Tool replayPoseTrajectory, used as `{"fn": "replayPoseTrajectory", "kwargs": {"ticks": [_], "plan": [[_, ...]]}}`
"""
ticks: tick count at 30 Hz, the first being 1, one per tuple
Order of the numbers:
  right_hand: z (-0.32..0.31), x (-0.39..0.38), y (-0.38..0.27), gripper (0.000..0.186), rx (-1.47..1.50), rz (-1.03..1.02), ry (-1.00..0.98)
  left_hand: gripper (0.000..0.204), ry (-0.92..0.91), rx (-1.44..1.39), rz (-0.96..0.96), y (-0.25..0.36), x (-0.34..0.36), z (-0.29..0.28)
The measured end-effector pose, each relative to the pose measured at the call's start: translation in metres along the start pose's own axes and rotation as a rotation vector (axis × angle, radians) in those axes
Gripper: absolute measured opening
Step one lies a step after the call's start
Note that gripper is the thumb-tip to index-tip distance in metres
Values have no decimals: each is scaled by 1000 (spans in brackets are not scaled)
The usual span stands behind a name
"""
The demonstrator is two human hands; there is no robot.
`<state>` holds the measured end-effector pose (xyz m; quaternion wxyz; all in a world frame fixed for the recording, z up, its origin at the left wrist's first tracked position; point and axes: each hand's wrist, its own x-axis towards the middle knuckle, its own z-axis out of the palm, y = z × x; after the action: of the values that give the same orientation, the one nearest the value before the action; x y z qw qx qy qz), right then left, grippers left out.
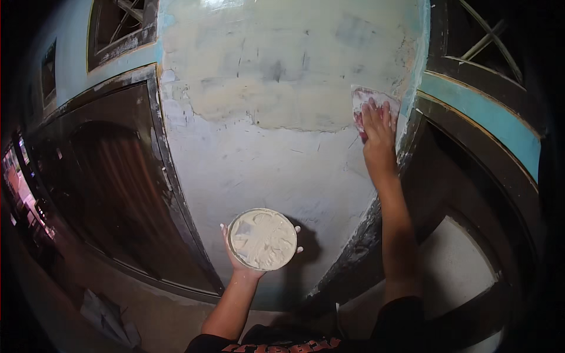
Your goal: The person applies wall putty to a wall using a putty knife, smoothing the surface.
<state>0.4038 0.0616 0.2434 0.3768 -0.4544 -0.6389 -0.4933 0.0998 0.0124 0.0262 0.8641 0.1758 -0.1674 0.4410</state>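
My left hand [244, 263] supports a round tub of cream-coloured putty [263, 239] from below, its fingers wrapped around the sides and smeared with paste. Swirls and scrape marks show in the putty. High on the right, my right hand [379, 130] presses a wide, flat putty spreader [365, 97] against the wall [265, 165], close to its right edge. The spreader is reddish and coated with white putty, and my fingers lie spread over its face. Yellowish, patchy old paint covers the upper wall; a smoother pale grey coat lies below a ragged line.
A dark wooden door [112, 182] in a worn frame stands to the left. On the right are another dark door frame [435, 126] and a pale panel [459, 262]. Crumpled grey material [109, 317] lies on the floor at lower left. Windows with crossed bars sit above both sides.
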Motion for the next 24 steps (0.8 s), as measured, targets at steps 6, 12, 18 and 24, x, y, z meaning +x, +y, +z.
{"fn": "replayPoseTrajectory", "kwargs": {"ticks": [6, 12, 18, 24], "plan": [[-14, -77, -47, 55, 63, 41, -127, 109, 31, 41, 12, 7, -4, 3], [-71, -74, -109, 56, 638, 54, -250, 107, 57, 8, 12, 14, 1, 18], [-99, -48, -142, 57, 866, -263, -589, 93, 138, -96, 172, 33, 6, 11], [-91, -31, -155, 59, 909, -260, -551, 89, 156, 5, 189, 41, 12, 15]]}}
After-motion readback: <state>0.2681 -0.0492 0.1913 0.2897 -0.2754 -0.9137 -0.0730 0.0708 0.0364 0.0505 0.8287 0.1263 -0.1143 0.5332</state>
